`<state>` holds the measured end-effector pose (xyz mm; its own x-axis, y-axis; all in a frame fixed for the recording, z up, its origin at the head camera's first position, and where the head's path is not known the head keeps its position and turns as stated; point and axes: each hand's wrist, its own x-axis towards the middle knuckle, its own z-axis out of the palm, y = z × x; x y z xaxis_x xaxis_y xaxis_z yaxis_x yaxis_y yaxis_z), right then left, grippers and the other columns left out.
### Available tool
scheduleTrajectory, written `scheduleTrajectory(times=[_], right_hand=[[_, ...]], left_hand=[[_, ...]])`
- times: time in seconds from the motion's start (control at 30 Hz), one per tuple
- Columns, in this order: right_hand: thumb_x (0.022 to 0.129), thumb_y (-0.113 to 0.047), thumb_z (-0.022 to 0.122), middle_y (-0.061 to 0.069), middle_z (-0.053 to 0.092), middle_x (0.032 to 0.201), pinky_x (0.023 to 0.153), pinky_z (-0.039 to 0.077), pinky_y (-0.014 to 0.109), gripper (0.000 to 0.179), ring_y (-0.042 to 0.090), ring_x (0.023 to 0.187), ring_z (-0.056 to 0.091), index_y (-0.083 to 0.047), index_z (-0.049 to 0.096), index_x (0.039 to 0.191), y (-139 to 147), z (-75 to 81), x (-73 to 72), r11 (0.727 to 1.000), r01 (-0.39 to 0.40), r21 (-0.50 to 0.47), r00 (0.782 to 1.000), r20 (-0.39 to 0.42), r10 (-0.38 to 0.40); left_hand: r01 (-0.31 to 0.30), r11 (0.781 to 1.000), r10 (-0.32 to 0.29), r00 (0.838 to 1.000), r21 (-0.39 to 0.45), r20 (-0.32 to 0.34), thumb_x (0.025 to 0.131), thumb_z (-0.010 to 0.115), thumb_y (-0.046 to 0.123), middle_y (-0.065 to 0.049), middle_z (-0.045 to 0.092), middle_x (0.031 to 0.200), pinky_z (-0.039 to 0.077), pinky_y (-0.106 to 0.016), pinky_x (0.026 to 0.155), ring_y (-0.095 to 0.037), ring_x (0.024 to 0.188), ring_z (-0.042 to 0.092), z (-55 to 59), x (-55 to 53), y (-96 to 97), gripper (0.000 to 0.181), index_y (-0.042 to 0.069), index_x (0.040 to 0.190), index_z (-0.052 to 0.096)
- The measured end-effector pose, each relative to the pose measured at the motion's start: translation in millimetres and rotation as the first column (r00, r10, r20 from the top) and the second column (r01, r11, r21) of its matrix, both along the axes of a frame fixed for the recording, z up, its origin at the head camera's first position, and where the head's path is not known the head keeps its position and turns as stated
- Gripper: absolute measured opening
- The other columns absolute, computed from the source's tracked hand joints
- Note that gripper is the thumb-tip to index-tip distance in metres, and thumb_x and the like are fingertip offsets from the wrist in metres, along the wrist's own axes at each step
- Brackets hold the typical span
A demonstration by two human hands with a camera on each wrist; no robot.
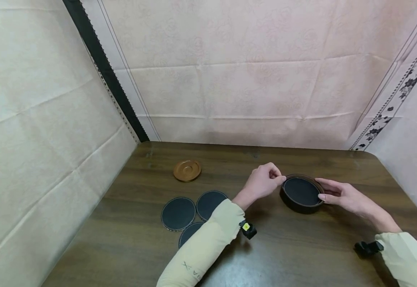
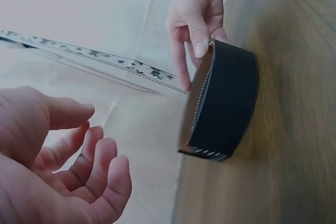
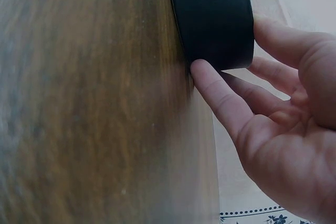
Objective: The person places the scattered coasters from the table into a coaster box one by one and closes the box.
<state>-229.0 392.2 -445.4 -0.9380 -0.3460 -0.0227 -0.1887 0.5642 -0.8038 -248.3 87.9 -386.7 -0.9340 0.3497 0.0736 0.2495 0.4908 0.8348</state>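
Observation:
A round black coaster holder (image 1: 295, 205) with a brown inner wall stands on the table, and a black coaster (image 1: 301, 191) lies inside it. My right hand (image 1: 350, 198) holds the holder's right side, thumb at the rim and fingers round the wall. In the right wrist view one fingertip sits at the holder's lower edge. My left hand (image 1: 263, 181) hovers by the left rim with its fingers loosely bent. The left wrist view shows this left hand (image 2: 68, 166) apart from the holder, with nothing between thumb and fingers.
Three dark round coasters (image 1: 178, 214) lie left of the left forearm, one partly covered by the sleeve. Behind them is a brown ringed disc (image 1: 187, 170). Pale cloth (image 1: 244, 91) hangs behind and beside the wooden table (image 1: 129, 235).

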Motion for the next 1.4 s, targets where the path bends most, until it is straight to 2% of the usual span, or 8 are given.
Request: scheduleTrajectory(times=[0.23, 0.43, 0.6, 0.7, 0.83, 0.97, 1.2, 1.4], right_hand=[[0.096, -0.025, 0.064, 0.034, 0.046, 0.141, 0.08, 0.05, 0.014, 0.068, -0.019, 0.11, 0.048, 0.003, 0.033, 0.149, 2, 0.6, 0.0, 1.0, -0.001, 0.013, 1.0, -0.003, 0.001], [0.096, -0.022, 0.064, 0.034, 0.047, 0.141, 0.08, 0.05, 0.013, 0.066, -0.019, 0.109, 0.047, 0.002, 0.033, 0.149, 3, -0.2, 0.5, 1.0, 0.005, 0.007, 1.0, -0.007, -0.005], [0.096, -0.022, 0.064, 0.035, 0.046, 0.141, 0.08, 0.05, 0.014, 0.067, -0.019, 0.109, 0.047, 0.003, 0.032, 0.15, 2, 0.4, 2.1, 1.0, 0.006, 0.0, 1.0, -0.003, -0.006], [0.096, -0.023, 0.063, 0.035, 0.046, 0.141, 0.08, 0.05, 0.013, 0.067, -0.02, 0.109, 0.047, 0.003, 0.033, 0.149, 2, 0.8, 2.6, 1.0, 0.006, 0.003, 1.0, -0.007, -0.006], [0.096, -0.025, 0.063, 0.034, 0.046, 0.142, 0.081, 0.05, 0.014, 0.067, -0.019, 0.11, 0.048, 0.003, 0.033, 0.149, 1, 0.3, 2.1, 1.0, 0.007, 0.004, 1.0, -0.004, -0.007], [0.096, -0.028, 0.064, 0.033, 0.045, 0.143, 0.081, 0.05, 0.013, 0.068, -0.02, 0.11, 0.046, 0.001, 0.034, 0.15, 1, 0.1, 1.7, 1.0, 0.019, 0.024, 1.0, -0.01, -0.019], [0.096, -0.025, 0.064, 0.034, 0.048, 0.14, 0.081, 0.05, 0.014, 0.068, -0.017, 0.11, 0.051, 0.003, 0.033, 0.149, 0, 2.5, 3.8, 1.0, 0.013, 0.001, 1.0, 0.0, -0.013], [0.096, -0.022, 0.063, 0.034, 0.049, 0.139, 0.08, 0.051, 0.014, 0.066, -0.016, 0.109, 0.051, 0.003, 0.033, 0.149, 0, 1.7, 4.0, 1.0, 0.001, -0.006, 1.0, -0.009, -0.001]], left_hand=[[0.061, 0.995, -0.066, 0.996, -0.074, -0.062, 0.094, 0.067, 0.033, 0.008, 0.056, 0.079, 0.041, -0.022, 0.061, -0.009, 0.07, 0.05, 9.5, 13.8, -27.3, 0.012, 0.024, 0.089, 0.06], [0.153, 0.967, -0.182, 0.975, -0.203, -0.13, 0.096, 0.064, 0.032, 0.009, 0.058, 0.081, 0.043, -0.019, 0.063, -0.007, 0.071, 0.051, 11.8, 24.3, -47.0, 0.012, 0.022, 0.095, 0.06], [0.22, 0.926, -0.274, 0.951, -0.307, -0.143, 0.096, 0.063, 0.031, 0.009, 0.058, 0.085, 0.044, -0.017, 0.063, -0.006, 0.072, 0.052, 9.6, 32.1, -61.0, 0.012, 0.02, 0.099, 0.06], [0.246, 0.892, -0.327, 0.931, -0.38, -0.165, 0.096, 0.063, 0.031, 0.009, 0.058, 0.087, 0.044, -0.015, 0.063, -0.005, 0.073, 0.051, 5.8, 38.2, -70.3, 0.014, 0.019, 0.103, 0.061], [0.263, 0.842, -0.39, 0.9, -0.471, -0.195, 0.096, 0.063, 0.033, 0.008, 0.057, 0.09, 0.042, -0.014, 0.066, -0.005, 0.077, 0.05, 0.0, 46.6, -85.6, 0.019, 0.017, 0.107, 0.062], [0.262, 0.808, -0.42, 0.885, -0.527, -0.203, 0.096, 0.062, 0.036, 0.008, 0.059, 0.094, 0.043, -0.016, 0.071, -0.005, 0.082, 0.05, -2.1, 54.1, -102.9, 0.022, 0.018, 0.109, 0.062], [0.279, 0.755, -0.453, 0.876, -0.593, -0.164, 0.097, 0.061, 0.039, 0.003, 0.062, 0.107, 0.043, -0.019, 0.072, -0.006, 0.084, 0.049, -5.4, 67.0, -132.2, 0.029, 0.018, 0.117, 0.062], [0.288, 0.713, -0.453, 0.885, -0.639, -0.107, 0.094, 0.064, 0.038, 0.002, 0.06, 0.109, 0.041, -0.021, 0.073, -0.007, 0.087, 0.046, -9.5, 78.5, -155.1, 0.034, 0.018, 0.122, 0.06]])
